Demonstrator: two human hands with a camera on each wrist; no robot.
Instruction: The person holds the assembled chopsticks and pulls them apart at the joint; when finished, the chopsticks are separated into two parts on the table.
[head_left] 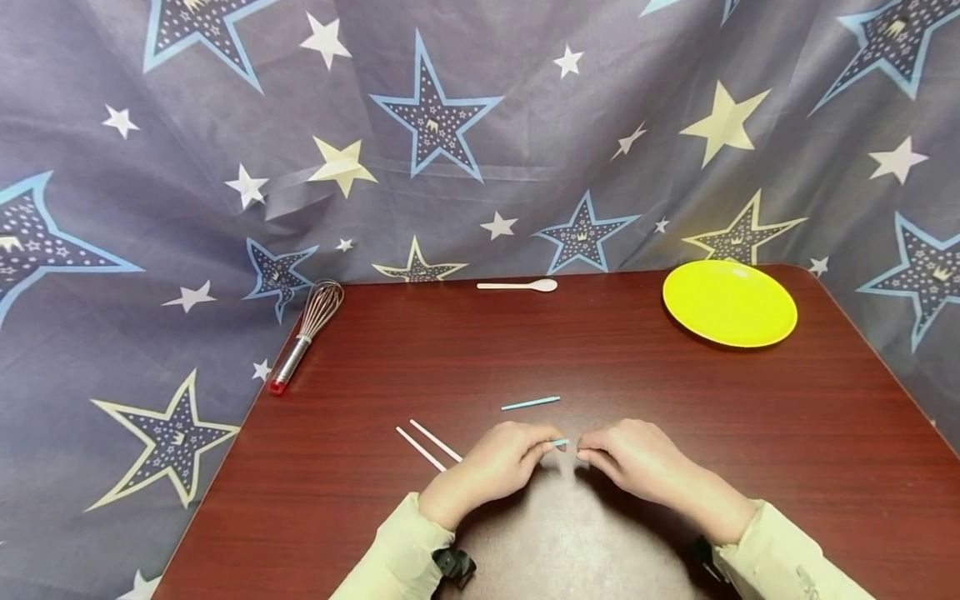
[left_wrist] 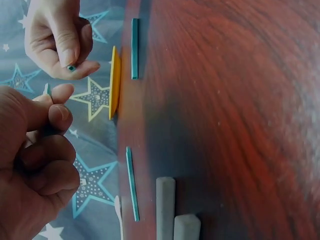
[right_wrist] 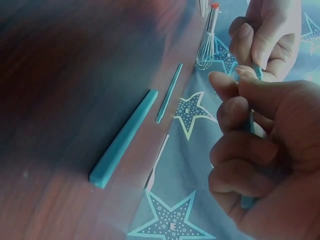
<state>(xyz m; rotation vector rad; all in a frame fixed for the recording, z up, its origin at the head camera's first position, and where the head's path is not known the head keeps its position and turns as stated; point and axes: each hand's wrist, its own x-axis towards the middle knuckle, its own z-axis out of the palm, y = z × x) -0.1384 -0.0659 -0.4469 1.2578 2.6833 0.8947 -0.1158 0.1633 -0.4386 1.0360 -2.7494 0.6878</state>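
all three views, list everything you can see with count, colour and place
table: 1, red-brown, under everything
curtain: 1, grey-blue with stars, behind the table
plate: 1, yellow, table's back right
spoon: 1, white, table's back edge
whisk: 1, silver with red end, table's left edge
white sticks: 2, white, left of table's middle
first loose stick: 1, blue, table's middle
second loose stick: 1, blue, on the table, right of the first
left-held stick: 1, blue, pinched
right-held stick: 1, blue, mostly hidden by fingers
sleeves: 2, pale yellow, front
wrist gear: 2, black, at the cuffs
left grip: 1, bare, front middle
right grip: 1, bare, right of the left grip
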